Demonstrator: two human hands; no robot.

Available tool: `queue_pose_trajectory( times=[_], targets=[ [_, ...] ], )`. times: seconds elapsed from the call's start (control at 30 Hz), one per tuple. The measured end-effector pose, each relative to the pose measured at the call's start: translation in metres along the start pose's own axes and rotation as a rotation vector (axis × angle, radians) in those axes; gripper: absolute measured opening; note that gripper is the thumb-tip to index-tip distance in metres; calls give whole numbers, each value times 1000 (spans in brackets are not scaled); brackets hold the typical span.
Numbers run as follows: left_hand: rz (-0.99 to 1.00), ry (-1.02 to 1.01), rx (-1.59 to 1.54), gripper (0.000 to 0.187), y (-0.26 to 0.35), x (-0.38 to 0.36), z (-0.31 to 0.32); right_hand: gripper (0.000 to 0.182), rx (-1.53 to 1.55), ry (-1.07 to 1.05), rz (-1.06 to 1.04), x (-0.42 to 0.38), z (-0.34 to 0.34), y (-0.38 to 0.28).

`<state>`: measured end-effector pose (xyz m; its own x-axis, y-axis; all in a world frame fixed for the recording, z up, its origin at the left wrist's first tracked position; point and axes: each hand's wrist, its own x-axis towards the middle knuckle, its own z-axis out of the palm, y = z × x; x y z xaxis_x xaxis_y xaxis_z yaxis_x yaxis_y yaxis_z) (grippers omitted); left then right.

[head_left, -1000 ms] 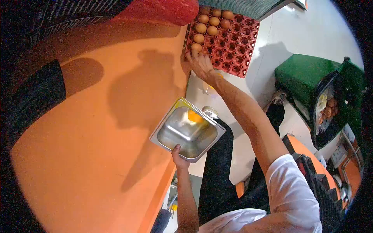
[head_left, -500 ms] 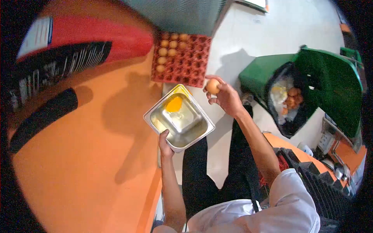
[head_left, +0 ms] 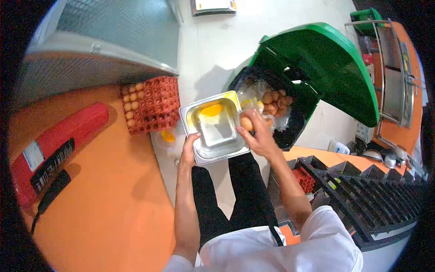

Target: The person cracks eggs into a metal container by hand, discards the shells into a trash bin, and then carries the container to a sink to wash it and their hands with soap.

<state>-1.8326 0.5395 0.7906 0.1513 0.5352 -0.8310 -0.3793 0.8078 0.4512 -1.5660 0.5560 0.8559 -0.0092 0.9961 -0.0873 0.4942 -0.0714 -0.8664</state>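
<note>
My left hand (head_left: 187,152) grips the near left edge of a square metal pan (head_left: 221,157), its thumb over the rim. A yellow egg yolk (head_left: 211,110) lies in the pan's far part, and yellow smears its far right corner. At the pan's right rim, my right hand (head_left: 260,134) has its fingers closed around a brown egg (head_left: 246,123). To the left, a red egg tray (head_left: 158,102) holds several brown eggs (head_left: 132,97) along its left side, the other cups bare.
Right of the pan stands an open green bin (head_left: 337,68) with eggshells (head_left: 275,102) in its black liner. An orange counter (head_left: 113,190) at left bears a red object with a label (head_left: 59,143). Black slatted racks (head_left: 367,195) stand at lower right.
My view has swung right. The pan and my right hand with the egg have come together at the pan's right rim, beside the bin; before, the egg was held apart, near the tray.
</note>
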Motion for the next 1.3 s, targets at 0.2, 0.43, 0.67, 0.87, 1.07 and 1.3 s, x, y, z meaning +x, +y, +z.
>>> queue_pose_trajectory(
  times=[0.2, 0.43, 0.67, 0.87, 1.07, 1.3],
  targets=[
    [-57, -67, 92, 53, -11, 41, 48, 31, 400, 93, 418, 3, -43, 62],
    [39, -194, 425, 74, -14, 58, 105, 34, 664, -123, 622, -1, -100, 65],
    [171, -269, 609, 88, -29, 69, 141, 35, 110, -145, 466, 8, -82, 63],
    [333, -250, 771, 93, -41, 65, 151, 34, -67, -60, 381, 6, -59, 74],
    [392, -237, 716, 95, -57, 69, 143, 33, -143, 52, 462, -1, -45, 73],
    [416, -188, 705, 94, -62, 71, 136, 34, -366, 73, 725, 10, -51, 30]
  ],
)
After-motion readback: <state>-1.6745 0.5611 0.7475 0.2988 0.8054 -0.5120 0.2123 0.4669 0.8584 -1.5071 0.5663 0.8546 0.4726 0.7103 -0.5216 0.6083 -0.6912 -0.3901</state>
